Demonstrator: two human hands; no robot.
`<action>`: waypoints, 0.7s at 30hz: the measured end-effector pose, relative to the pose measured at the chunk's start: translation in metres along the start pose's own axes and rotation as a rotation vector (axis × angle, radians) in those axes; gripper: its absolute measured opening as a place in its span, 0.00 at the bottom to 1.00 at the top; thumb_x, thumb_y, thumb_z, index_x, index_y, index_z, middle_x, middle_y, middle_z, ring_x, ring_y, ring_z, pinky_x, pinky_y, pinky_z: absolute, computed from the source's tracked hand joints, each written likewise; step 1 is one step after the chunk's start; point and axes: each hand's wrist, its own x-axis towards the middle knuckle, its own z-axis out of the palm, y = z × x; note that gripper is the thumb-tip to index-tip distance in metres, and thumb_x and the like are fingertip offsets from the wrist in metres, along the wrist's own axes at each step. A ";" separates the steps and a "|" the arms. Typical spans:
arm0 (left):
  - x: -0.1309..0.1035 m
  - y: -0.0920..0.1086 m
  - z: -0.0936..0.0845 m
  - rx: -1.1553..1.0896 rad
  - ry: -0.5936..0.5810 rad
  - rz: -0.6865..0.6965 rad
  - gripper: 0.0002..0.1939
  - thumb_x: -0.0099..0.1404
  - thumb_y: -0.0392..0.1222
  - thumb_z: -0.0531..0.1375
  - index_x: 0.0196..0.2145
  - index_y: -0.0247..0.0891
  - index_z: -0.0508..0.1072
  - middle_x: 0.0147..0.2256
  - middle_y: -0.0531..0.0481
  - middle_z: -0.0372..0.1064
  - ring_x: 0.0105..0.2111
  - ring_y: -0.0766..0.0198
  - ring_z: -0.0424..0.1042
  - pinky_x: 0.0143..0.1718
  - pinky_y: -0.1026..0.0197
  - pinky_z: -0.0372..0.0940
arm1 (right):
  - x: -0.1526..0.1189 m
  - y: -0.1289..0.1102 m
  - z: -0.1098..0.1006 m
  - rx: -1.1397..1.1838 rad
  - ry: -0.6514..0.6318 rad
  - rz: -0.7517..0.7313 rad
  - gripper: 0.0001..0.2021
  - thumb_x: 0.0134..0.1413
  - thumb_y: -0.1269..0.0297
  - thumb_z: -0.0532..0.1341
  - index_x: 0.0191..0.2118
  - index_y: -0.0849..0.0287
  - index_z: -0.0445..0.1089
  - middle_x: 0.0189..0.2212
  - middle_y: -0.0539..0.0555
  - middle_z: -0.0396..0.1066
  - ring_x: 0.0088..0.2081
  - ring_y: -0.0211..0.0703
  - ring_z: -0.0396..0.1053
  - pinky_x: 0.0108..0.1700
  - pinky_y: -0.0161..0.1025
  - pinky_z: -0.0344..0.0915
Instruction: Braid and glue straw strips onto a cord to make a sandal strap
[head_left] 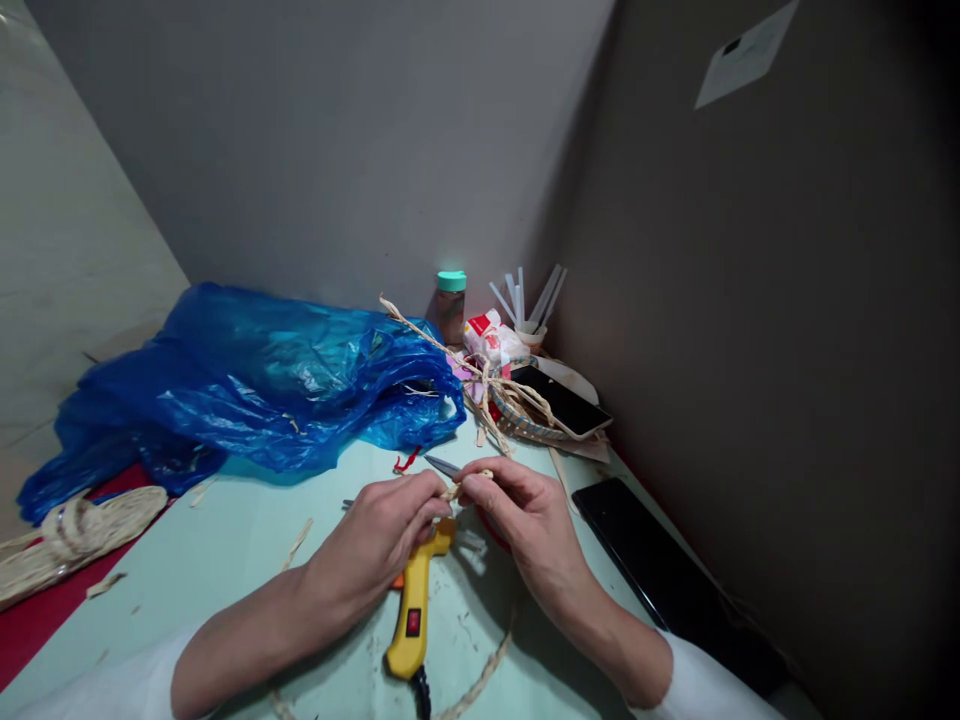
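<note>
My left hand and my right hand meet over the table, both closed on a short piece of braided straw cord. Its end sticks up a little between my right fingertips. Under my left hand lies a yellow glue gun with a red switch and a black cable. Scissors lie just behind my hands, one blade showing and the rest mostly hidden. A loose straw strand curves over the table below my hands.
A blue plastic bag fills the back left. Straw bundle lies at far left. Behind stand a green-lidded jar and a cup of glue sticks. A phone rests at back right, a black flat object nearer.
</note>
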 end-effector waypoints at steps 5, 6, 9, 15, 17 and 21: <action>-0.005 -0.005 0.003 0.264 0.009 0.119 0.11 0.69 0.35 0.45 0.31 0.39 0.63 0.29 0.50 0.67 0.28 0.61 0.66 0.30 0.61 0.56 | -0.002 -0.002 0.000 -0.066 0.018 -0.020 0.07 0.55 0.63 0.63 0.29 0.59 0.75 0.25 0.49 0.74 0.29 0.38 0.69 0.34 0.32 0.64; -0.007 -0.006 0.005 0.322 0.009 0.136 0.09 0.68 0.33 0.47 0.32 0.39 0.63 0.29 0.50 0.67 0.28 0.61 0.67 0.29 0.61 0.56 | -0.003 -0.002 0.001 -0.091 0.026 -0.031 0.07 0.55 0.63 0.63 0.29 0.59 0.76 0.26 0.49 0.74 0.29 0.38 0.69 0.35 0.33 0.63; -0.010 -0.007 0.009 0.424 0.034 0.156 0.09 0.62 0.27 0.50 0.32 0.39 0.63 0.28 0.51 0.67 0.27 0.60 0.68 0.28 0.61 0.55 | -0.004 -0.001 0.001 -0.162 0.043 -0.061 0.07 0.56 0.62 0.63 0.30 0.57 0.77 0.28 0.49 0.75 0.31 0.38 0.69 0.36 0.33 0.63; -0.007 0.005 0.003 0.006 0.036 0.011 0.11 0.67 0.34 0.48 0.25 0.39 0.58 0.21 0.55 0.57 0.21 0.66 0.59 0.24 0.63 0.52 | -0.003 -0.005 -0.003 -0.153 -0.030 -0.092 0.08 0.57 0.63 0.63 0.29 0.59 0.76 0.26 0.49 0.73 0.31 0.38 0.69 0.37 0.33 0.63; -0.005 0.008 -0.001 -0.371 -0.082 -0.116 0.14 0.70 0.41 0.48 0.25 0.39 0.58 0.19 0.58 0.53 0.16 0.70 0.54 0.19 0.65 0.50 | -0.002 -0.008 -0.006 -0.095 -0.090 -0.076 0.08 0.58 0.62 0.62 0.31 0.59 0.75 0.28 0.49 0.74 0.33 0.38 0.69 0.39 0.33 0.63; -0.003 0.006 -0.004 -0.929 -0.256 -0.252 0.15 0.69 0.47 0.52 0.27 0.38 0.61 0.17 0.61 0.51 0.11 0.75 0.50 0.13 0.69 0.42 | -0.001 -0.012 -0.009 -0.032 -0.178 -0.031 0.09 0.60 0.60 0.61 0.43 0.56 0.75 0.35 0.50 0.74 0.37 0.39 0.69 0.41 0.34 0.63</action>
